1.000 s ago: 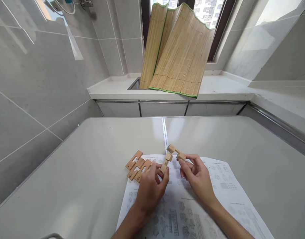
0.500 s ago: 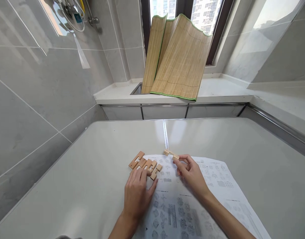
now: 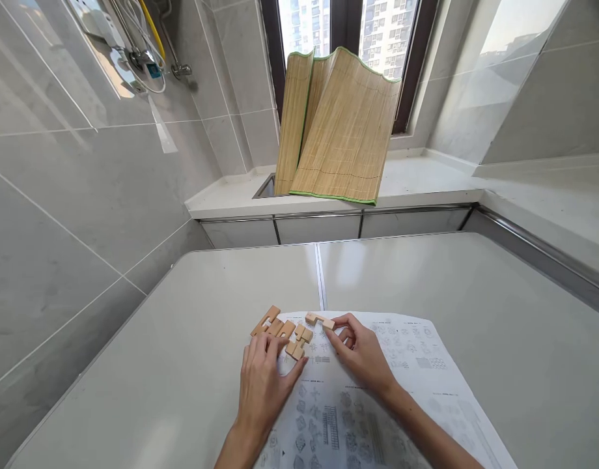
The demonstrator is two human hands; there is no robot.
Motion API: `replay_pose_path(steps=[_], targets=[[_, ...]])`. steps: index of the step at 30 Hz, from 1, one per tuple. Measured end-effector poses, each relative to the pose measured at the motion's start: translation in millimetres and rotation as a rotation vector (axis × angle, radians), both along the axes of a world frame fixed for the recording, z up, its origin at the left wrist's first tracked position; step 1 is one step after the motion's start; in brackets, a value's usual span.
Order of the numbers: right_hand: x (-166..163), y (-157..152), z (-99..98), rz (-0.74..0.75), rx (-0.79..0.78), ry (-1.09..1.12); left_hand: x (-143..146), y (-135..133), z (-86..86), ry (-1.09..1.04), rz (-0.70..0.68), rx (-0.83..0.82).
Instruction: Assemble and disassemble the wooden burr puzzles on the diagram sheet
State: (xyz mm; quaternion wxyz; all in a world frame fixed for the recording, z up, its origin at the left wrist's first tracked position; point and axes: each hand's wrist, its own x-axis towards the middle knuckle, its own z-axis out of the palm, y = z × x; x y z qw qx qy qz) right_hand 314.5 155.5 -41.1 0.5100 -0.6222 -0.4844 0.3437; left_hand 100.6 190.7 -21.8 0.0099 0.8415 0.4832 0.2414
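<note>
Between the thumb and fingers of my right hand [image 3: 355, 345] is one end of a pale notched wooden puzzle piece [image 3: 320, 320], held over the top of the printed sheet [image 3: 338, 391]. My left hand [image 3: 264, 374] rests with its fingertips on a group of wooden puzzle pieces [image 3: 275, 326] at the sheet's upper left, its thumb spread away. Beside that thumb lies a paler notched piece [image 3: 295, 350]. The brown pieces at the far side have slots cut in them. My left fingers partly cover the nearer ones.
The white table [image 3: 133, 378] has a seam [image 3: 320, 273] running away from me. Behind it, a folded bamboo mat [image 3: 343, 130] leans against the window on a white ledge [image 3: 426, 182]. Grey tiled walls [image 3: 60, 195] stand on both sides, with shower fittings [image 3: 143, 58] at upper left.
My right hand has brought the held piece left, closer to the group. My left thumb and fingers have spread a little wider. The camera view has shifted slightly.
</note>
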Motion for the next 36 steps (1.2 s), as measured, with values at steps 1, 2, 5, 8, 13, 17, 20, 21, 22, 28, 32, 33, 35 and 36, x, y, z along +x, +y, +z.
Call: replay_pose_path(steps=[1,2,5,8,13,17,20,21,22,28,32,33,35,36], targets=[[0.7,0.3,0.2,-0.002,-0.005,0.028,2.4,0.1,0.1,-0.016,0.004,-0.013],[1.4,0.5,0.4,-0.005,-0.009,0.058,4.6,0.1,0.1,-0.037,0.011,-0.027],[2.9,1.8,1.2,0.007,-0.018,0.173,8.4,0.0,-1.2,-0.082,0.027,-0.03],[3.9,4.4,2.3,0.043,-0.019,0.361,8.5,0.6,-3.4,-0.048,0.004,0.021],[5.5,7.9,7.0,0.208,-0.056,0.685,3.6,1.4,-8.9,-0.016,-0.011,0.038],[6.6,7.0,9.9,0.29,-0.076,0.866,-0.6,0.5,-12.6,-0.066,-0.021,-0.018],[7.9,5.8,11.7,0.318,-0.084,0.922,-2.0,-1.2,-11.5,-0.101,-0.039,-0.054],[8.3,5.4,12.4,0.323,-0.085,0.923,-2.3,-1.9,-10.5,-0.108,-0.045,-0.062],[8.7,5.0,13.2,0.324,-0.086,0.916,-2.5,-2.7,-9.4,-0.111,-0.051,-0.07],[6.5,5.9,11.0,0.192,-0.05,0.677,-4.3,-4.7,-6.2,-0.098,-0.086,-0.1],[5.2,7.6,6.9,0.085,-0.029,0.556,-0.5,-5.5,-1.5,-0.222,-0.047,-0.143],[5.9,7.6,7.2,0.081,-0.029,0.564,1.5,-6.3,0.8,-0.293,-0.011,-0.192],[8.2,7.1,9.1,0.098,-0.032,0.612,6.4,-8.3,6.5,-0.485,0.08,-0.375],[9.5,6.7,10.4,0.113,-0.035,0.647,9.4,-9.5,9.5,-0.605,0.115,-0.502]])
